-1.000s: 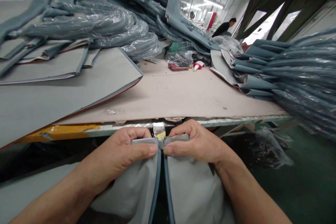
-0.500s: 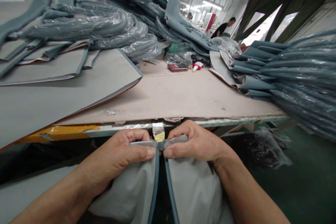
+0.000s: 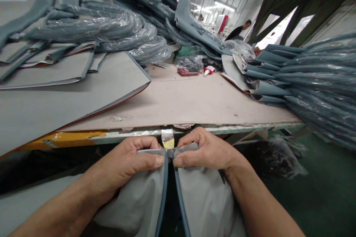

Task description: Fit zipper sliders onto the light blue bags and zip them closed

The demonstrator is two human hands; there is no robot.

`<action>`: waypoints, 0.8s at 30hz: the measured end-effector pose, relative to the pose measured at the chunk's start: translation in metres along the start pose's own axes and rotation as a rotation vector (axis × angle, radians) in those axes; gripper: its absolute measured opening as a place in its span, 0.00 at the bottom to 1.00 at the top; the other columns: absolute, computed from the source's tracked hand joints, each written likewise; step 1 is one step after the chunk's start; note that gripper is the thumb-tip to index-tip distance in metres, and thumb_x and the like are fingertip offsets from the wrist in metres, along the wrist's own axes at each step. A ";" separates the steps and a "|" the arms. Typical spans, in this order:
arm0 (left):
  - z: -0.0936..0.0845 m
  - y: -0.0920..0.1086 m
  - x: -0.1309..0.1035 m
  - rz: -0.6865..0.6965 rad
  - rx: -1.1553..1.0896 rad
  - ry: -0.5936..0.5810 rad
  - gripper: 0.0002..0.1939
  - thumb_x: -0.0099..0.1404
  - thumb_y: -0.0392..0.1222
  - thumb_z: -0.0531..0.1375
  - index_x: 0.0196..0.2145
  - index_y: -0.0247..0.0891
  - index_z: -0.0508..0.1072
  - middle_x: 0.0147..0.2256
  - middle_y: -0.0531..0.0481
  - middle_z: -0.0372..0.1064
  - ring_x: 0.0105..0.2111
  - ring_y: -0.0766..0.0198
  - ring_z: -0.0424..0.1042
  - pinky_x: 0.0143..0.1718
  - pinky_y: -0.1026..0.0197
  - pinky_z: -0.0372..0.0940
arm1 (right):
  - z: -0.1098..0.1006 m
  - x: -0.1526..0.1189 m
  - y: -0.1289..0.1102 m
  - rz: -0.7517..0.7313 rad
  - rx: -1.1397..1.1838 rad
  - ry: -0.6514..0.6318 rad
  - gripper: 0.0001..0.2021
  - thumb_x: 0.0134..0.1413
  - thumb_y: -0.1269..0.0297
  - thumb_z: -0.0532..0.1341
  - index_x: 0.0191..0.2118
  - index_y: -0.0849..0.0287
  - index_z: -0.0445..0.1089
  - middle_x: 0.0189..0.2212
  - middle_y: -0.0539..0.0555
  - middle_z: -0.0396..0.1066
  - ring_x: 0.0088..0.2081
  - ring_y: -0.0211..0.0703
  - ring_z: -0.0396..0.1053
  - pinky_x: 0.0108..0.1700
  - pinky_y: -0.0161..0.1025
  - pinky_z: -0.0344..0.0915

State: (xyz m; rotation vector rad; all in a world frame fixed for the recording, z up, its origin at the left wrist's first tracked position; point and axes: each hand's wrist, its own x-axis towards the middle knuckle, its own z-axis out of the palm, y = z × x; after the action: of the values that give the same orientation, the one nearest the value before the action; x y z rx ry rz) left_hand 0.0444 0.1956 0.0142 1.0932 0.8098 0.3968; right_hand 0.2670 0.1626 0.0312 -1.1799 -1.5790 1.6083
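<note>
Both hands are closed at the table's front edge, pinching grey fabric between thumb and fingers. My left hand (image 3: 139, 155) grips the top corner of the left grey fabric panel (image 3: 133, 203), which has a blue-grey bound edge. My right hand (image 3: 205, 150) grips the matching corner of the right grey fabric panel (image 3: 208, 200). The two bound edges hang down with a narrow dark gap between them. Between my thumbs, a small metal-looking piece (image 3: 168, 140) with a yellow patch sticks out from the table edge, against the fabric corners. Whether both panels are one piece, I cannot tell.
The pale table (image 3: 178, 100) bears a large grey sheet (image 3: 111, 77) at left, overhanging the edge. Plastic-wrapped blue-grey bundles (image 3: 111, 26) are heaped behind it, with more folded fabric (image 3: 319, 74) at right. A red phone (image 3: 188, 71) and a small red-and-white bottle (image 3: 208, 70) lie farther back. A person (image 3: 237, 31) is in the background.
My hands and the fabric stay almost where they were. In the background, the person has leaned slightly.
</note>
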 end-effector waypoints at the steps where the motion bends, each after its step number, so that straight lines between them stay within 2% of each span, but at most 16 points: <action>1: 0.000 0.001 0.000 0.003 0.004 0.004 0.17 0.48 0.47 0.71 0.24 0.36 0.67 0.20 0.59 0.61 0.20 0.73 0.55 0.22 0.71 0.52 | 0.000 0.000 0.000 -0.002 -0.001 -0.005 0.16 0.42 0.61 0.75 0.22 0.65 0.71 0.18 0.44 0.58 0.22 0.29 0.50 0.21 0.27 0.48; 8: 0.002 0.002 0.003 0.016 -0.013 0.006 0.18 0.48 0.48 0.71 0.23 0.36 0.67 0.19 0.59 0.61 0.19 0.73 0.55 0.21 0.72 0.53 | 0.002 0.000 0.003 0.002 0.031 0.009 0.14 0.41 0.61 0.75 0.24 0.65 0.73 0.18 0.45 0.61 0.22 0.28 0.51 0.22 0.27 0.49; 11: 0.005 0.005 0.001 -0.008 -0.003 0.040 0.20 0.46 0.50 0.72 0.23 0.37 0.66 0.18 0.60 0.60 0.18 0.73 0.54 0.19 0.71 0.51 | 0.002 0.001 0.003 0.003 0.036 0.014 0.15 0.41 0.61 0.75 0.24 0.65 0.73 0.18 0.45 0.62 0.21 0.28 0.52 0.21 0.28 0.49; 14: 0.006 0.008 0.000 0.009 0.103 0.098 0.20 0.48 0.52 0.71 0.23 0.37 0.67 0.18 0.60 0.59 0.18 0.73 0.53 0.19 0.71 0.49 | 0.002 0.001 0.001 0.016 0.018 0.033 0.15 0.40 0.60 0.76 0.25 0.66 0.73 0.19 0.46 0.62 0.21 0.29 0.52 0.21 0.28 0.49; 17: 0.004 0.007 -0.001 0.029 0.231 0.138 0.19 0.52 0.53 0.69 0.26 0.37 0.69 0.21 0.58 0.62 0.20 0.71 0.58 0.22 0.70 0.52 | 0.003 0.001 -0.002 0.014 0.014 0.056 0.16 0.41 0.59 0.75 0.26 0.66 0.73 0.19 0.46 0.63 0.22 0.29 0.53 0.21 0.28 0.49; 20: 0.002 0.005 -0.001 0.028 0.259 0.138 0.19 0.54 0.54 0.68 0.28 0.37 0.70 0.23 0.56 0.65 0.22 0.69 0.60 0.23 0.69 0.54 | 0.004 0.001 -0.003 0.017 0.020 0.068 0.16 0.41 0.58 0.75 0.25 0.66 0.73 0.18 0.46 0.62 0.21 0.29 0.52 0.21 0.28 0.49; 24: 0.003 0.008 0.000 0.039 0.270 0.132 0.19 0.54 0.54 0.69 0.28 0.36 0.70 0.23 0.57 0.64 0.22 0.70 0.59 0.23 0.69 0.53 | 0.004 0.001 -0.003 0.013 0.018 0.086 0.16 0.41 0.58 0.75 0.26 0.67 0.74 0.18 0.46 0.63 0.21 0.29 0.53 0.22 0.28 0.49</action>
State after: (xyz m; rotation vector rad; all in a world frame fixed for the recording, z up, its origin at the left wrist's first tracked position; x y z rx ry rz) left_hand 0.0474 0.1968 0.0227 1.3458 0.9799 0.4033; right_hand 0.2620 0.1621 0.0334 -1.2355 -1.5030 1.5558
